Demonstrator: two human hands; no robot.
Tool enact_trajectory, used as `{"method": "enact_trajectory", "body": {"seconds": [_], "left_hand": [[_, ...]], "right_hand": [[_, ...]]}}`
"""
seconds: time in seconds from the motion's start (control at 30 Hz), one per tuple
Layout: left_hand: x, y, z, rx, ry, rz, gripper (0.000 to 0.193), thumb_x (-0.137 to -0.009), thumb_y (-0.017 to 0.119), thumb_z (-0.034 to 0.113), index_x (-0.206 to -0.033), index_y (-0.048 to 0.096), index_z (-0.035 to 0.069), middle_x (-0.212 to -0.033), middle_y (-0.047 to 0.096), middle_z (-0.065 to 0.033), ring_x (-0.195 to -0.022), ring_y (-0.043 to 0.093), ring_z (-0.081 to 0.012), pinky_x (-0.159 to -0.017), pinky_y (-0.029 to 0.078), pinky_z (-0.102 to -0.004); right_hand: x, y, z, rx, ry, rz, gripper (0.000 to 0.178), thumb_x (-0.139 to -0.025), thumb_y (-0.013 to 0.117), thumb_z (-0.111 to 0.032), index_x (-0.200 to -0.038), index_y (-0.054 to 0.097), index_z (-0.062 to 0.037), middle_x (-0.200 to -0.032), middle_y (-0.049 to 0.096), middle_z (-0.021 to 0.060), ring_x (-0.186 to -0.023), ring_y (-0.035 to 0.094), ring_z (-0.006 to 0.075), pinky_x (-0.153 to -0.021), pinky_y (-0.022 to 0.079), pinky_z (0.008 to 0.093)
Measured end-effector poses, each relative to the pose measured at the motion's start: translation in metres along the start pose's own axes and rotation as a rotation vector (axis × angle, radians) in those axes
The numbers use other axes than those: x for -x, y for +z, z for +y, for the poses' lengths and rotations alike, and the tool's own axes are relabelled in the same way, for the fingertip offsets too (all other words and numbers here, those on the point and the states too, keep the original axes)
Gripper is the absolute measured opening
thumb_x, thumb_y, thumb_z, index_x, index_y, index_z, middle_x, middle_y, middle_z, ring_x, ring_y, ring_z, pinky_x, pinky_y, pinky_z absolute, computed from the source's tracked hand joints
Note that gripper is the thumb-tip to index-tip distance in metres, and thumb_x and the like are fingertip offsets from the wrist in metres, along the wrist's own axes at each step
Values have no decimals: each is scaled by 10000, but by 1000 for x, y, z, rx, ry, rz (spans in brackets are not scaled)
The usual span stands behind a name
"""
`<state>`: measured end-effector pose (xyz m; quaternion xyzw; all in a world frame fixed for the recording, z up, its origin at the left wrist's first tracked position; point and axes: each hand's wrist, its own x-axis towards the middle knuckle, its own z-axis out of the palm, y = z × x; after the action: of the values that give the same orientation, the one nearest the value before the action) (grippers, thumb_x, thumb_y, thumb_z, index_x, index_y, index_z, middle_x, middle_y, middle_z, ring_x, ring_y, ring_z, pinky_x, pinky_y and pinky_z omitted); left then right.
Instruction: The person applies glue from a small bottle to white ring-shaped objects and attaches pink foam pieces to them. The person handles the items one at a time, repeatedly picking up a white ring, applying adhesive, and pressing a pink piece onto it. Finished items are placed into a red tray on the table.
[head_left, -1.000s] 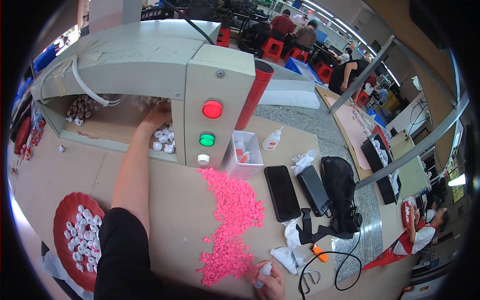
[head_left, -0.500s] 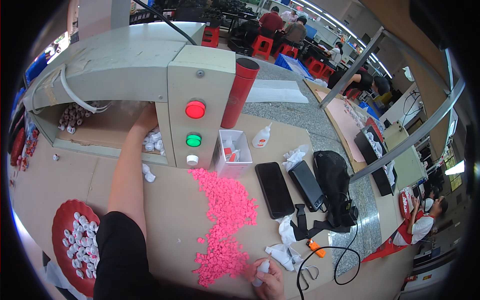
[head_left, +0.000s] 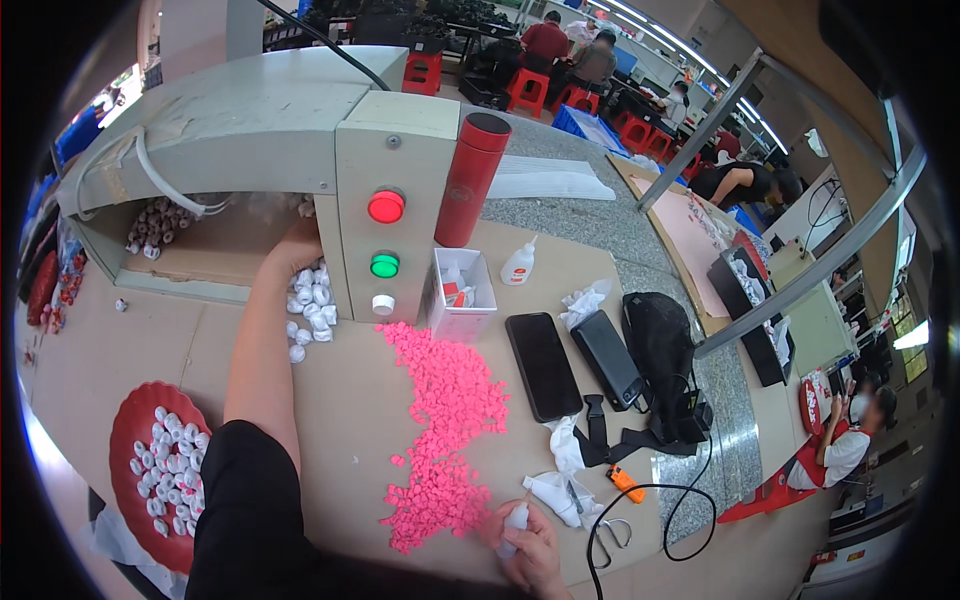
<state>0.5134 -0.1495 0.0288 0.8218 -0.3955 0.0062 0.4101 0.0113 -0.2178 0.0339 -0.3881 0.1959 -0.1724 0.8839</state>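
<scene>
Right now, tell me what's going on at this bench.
A person is working at a bench with both hands. The left hand reaches into the opening of a grey machine, resting by a heap of small white caps at its mouth. The right hand holds a small white bottle at the near end of a spread of pink pieces. A red tray of more white caps sits to the left. Two phones lie to the right.

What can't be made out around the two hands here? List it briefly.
- Head view: left hand fingers reach under the machine housing; its grip is hidden.
- Right hand is partly cut off by the lower edge, closed on a small white bottle.
- Pink pieces are too small to tell their shape.
</scene>
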Motion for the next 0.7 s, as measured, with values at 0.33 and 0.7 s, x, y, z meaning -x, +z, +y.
{"method": "enact_trajectory", "body": {"seconds": [0.33, 0.7], "left_hand": [[90, -7, 31, 136, -179, -80, 219, -674, 689, 196, -824, 678, 37, -738, 653, -38, -712, 574, -102, -705, 452, -269], [173, 21, 109, 161, -189, -208, 300, -776, 627, 310, -942, 665, 64, -913, 657, -81, -888, 596, -173, -829, 436, -297]], "right_hand": [[4, 5, 1, -78, -23, -26, 214, -772, 503, -14, -982, 508, 25, -763, 526, 104, -676, 499, 178, -640, 396, 300], [12, 2, 9, 0, -130, -78, 225, -763, 495, -50, -970, 499, 39, -730, 501, 91, -639, 464, 172, -573, 367, 297]]}}
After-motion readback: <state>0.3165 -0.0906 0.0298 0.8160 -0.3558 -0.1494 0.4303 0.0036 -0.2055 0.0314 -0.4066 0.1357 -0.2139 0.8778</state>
